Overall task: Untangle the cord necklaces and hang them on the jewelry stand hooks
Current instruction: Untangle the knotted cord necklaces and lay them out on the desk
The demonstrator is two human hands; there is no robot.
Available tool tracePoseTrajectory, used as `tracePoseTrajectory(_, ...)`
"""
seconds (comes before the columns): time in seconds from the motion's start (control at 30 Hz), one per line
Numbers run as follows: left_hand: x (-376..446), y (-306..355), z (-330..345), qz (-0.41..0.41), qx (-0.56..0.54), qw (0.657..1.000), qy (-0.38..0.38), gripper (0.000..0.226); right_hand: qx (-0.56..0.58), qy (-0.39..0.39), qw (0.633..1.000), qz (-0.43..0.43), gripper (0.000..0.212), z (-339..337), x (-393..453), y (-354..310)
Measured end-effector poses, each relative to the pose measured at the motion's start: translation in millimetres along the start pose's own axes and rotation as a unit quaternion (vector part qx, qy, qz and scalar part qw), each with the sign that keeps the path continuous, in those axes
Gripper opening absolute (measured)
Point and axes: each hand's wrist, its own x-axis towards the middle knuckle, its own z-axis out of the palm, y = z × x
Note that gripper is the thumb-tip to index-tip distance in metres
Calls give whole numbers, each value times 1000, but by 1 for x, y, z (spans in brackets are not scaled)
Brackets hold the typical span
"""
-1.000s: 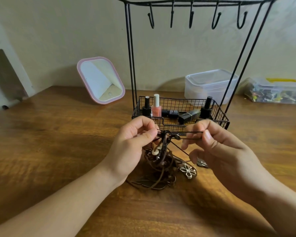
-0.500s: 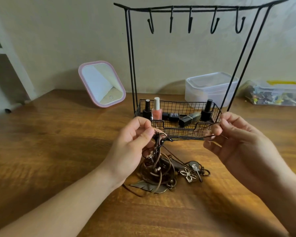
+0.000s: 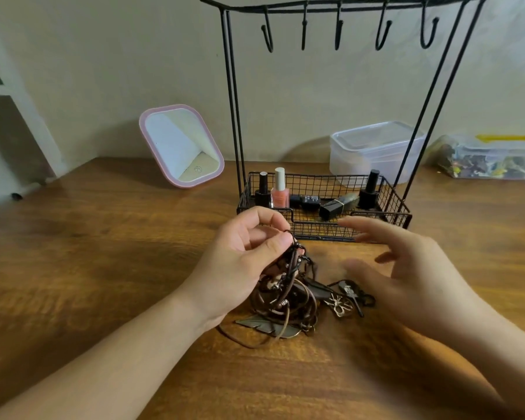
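The cord tangle is pinched at its top by the left hand; the right hand, fingers spread and empty, is held just to its right.

Hooks on stand rail: five. Nail polish bottles standing upright in basket: three; items lying flat: two. Clear plastic containers: two. Mirror: one. Hands: two. Cord tangle: strand count indeterminable.
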Motion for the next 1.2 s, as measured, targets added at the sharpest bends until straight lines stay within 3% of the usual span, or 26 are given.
tracePoseTrajectory(0.17, 1, 1, 0, 1, -27, 1000, 16, 11, 59, 2, 991, -124, 1, 5, -7, -12)
tracePoseTrajectory(0.4, -1, 4, 3, 30, -30, 998, -41, 17, 134, -11, 990, -48, 13, 17, -9, -14)
tracePoseTrajectory(0.57, -3, 4, 3, 39, -23, 996, -71, 31, 257, -20, 966, 0, 12, 16, -8, -17)
tracePoseTrajectory(0.9, -4, 5, 4, 40, 6, 998, -50, 37, 243, -58, 968, -6, 17, 19, -7, -9)
tracePoseTrajectory(1.03, -2, 3, 2, 23, 59, 998, -18, 39, 367, -73, 927, -2, 30, 19, -5, -5)
tracePoseTrajectory(1.2, 4, -2, -6, -19, 75, 995, 58, 51, 546, -7, 837, 43, 16, 2, 4, -5)
